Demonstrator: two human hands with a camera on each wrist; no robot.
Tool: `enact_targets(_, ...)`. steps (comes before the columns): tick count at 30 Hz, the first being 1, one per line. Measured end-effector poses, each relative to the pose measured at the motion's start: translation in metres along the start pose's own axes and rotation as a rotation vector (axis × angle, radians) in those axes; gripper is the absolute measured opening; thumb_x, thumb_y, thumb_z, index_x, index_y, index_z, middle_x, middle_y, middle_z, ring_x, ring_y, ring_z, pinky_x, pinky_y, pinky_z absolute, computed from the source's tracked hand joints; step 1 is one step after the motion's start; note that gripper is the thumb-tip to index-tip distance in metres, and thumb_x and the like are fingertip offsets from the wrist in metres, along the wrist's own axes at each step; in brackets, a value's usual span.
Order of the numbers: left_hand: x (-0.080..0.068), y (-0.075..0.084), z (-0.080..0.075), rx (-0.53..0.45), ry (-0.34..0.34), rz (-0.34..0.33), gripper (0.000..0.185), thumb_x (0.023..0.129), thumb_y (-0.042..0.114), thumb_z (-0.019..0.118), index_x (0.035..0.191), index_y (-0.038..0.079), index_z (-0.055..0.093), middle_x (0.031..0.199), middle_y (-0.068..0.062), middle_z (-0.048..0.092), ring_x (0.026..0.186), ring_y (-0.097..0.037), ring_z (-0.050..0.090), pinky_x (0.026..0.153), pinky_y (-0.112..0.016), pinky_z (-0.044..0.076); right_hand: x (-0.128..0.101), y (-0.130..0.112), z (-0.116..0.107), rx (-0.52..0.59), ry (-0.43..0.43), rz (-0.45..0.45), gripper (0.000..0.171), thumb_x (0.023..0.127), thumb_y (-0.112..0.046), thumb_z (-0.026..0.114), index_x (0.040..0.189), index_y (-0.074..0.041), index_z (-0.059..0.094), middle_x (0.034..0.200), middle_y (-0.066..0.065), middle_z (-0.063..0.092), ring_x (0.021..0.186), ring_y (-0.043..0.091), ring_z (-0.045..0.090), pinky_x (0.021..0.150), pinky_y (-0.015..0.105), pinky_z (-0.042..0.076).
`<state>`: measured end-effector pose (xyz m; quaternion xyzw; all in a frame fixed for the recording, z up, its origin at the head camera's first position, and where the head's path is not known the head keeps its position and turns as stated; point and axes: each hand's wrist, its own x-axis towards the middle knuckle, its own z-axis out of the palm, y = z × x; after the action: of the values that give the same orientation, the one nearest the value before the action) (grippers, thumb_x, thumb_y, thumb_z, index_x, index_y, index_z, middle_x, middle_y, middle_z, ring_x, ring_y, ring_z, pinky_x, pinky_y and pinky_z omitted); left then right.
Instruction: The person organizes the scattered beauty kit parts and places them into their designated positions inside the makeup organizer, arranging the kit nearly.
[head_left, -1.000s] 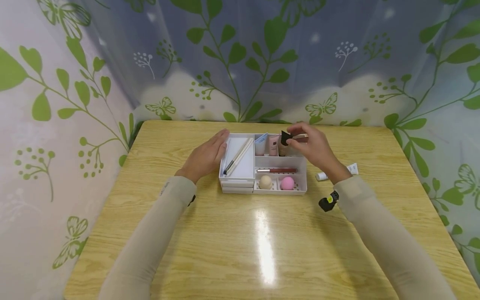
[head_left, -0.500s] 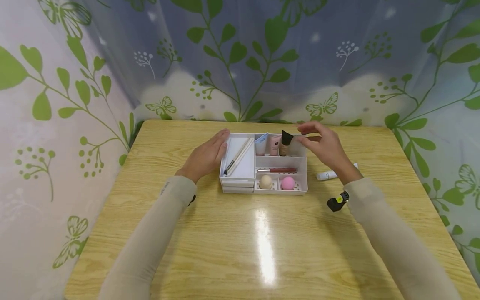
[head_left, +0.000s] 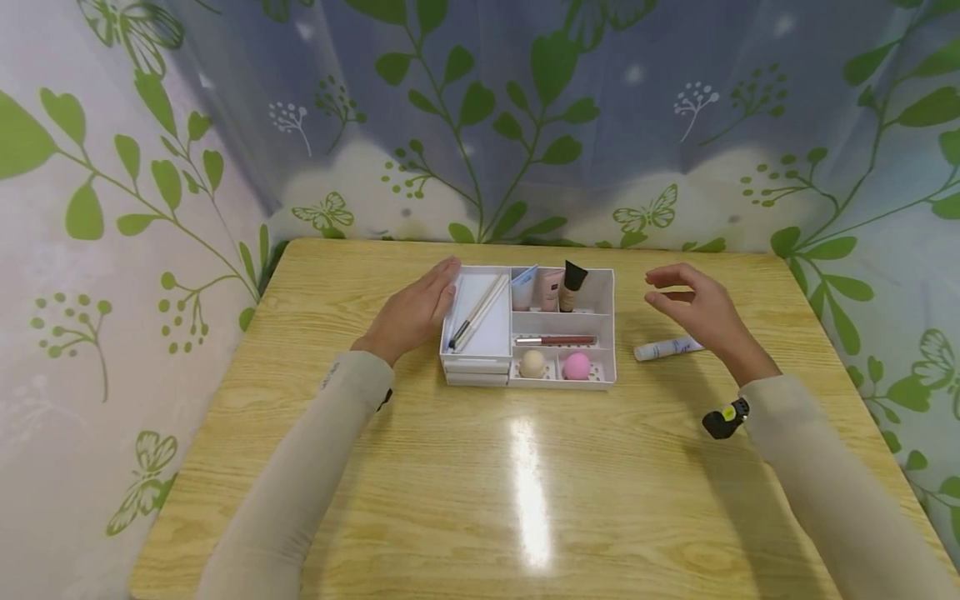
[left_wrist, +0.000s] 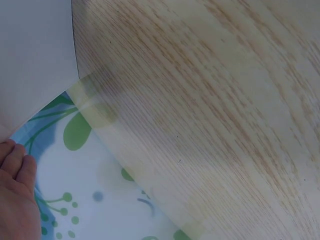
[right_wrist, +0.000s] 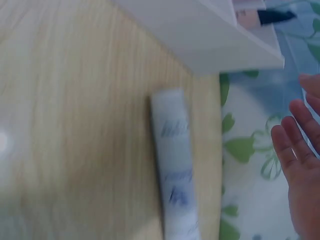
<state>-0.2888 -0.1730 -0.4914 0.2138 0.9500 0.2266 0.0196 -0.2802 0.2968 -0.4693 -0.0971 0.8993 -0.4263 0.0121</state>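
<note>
Your right hand [head_left: 693,310] hovers empty, fingers loosely curled and apart, above the white tube [head_left: 667,348], which lies flat on the table [head_left: 525,500] just below your palm, near the right edge. The tube's long axis runs left to right, roughly parallel to the table's far edge. This hand is the nearer one by far. Your left hand [head_left: 412,312] rests flat, fingers straight, against the left wall of the white plastic organizer [head_left: 609,329]. The tube looks smooth and cylindrical, with blue print
</note>
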Motion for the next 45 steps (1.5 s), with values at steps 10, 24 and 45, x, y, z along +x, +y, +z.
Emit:
enact_targets(10, 0.000, 0.000, 0.000, -0.005, -0.005, -0.006, 0.066, 0.119, 0.050, 0.016, 0.177, 0.019, 0.017, 0.184, -0.001, 0.018, 0.169, -0.022, 0.023, 0.137, -0.048, 0.027, -0.024, 0.040, -0.026, -0.058, -0.065, 0.111, 0.057, 0.110, -0.048, 0.064, 0.150, -0.007, 0.061, 0.154, 0.015, 0.059, 0.142, 0.039, 0.056, 0.116, 0.048, 0.052)
enact_targets(24, 0.000, -0.001, 0.001, -0.006, -0.003, -0.003, 0.066, 0.119, 0.050, 0.016, 0.177, 0.019, 0.017, 0.184, 0.000, 0.018, 0.169, -0.021, 0.023, 0.137, -0.046, 0.027, -0.044, 0.076, -0.042, -0.124, -0.126, 0.066, 0.053, 0.111, -0.033, 0.067, 0.152, -0.001, 0.059, 0.156, 0.026, 0.051, 0.145, 0.050, 0.047, 0.115, 0.069, 0.044)
enact_targets(45, -0.001, 0.002, -0.002, -0.011, -0.011, 0.001, 0.065, 0.120, 0.048, 0.018, 0.177, 0.017, 0.016, 0.184, 0.000, 0.016, 0.170, -0.023, 0.022, 0.137, -0.047, 0.025, -0.050, 0.100, -0.033, -0.283, -0.113, -0.054, 0.038, 0.104, -0.011, 0.076, 0.138, 0.005, 0.069, 0.129, 0.029, 0.065, 0.110, 0.048, 0.069, 0.075, 0.007, 0.046)
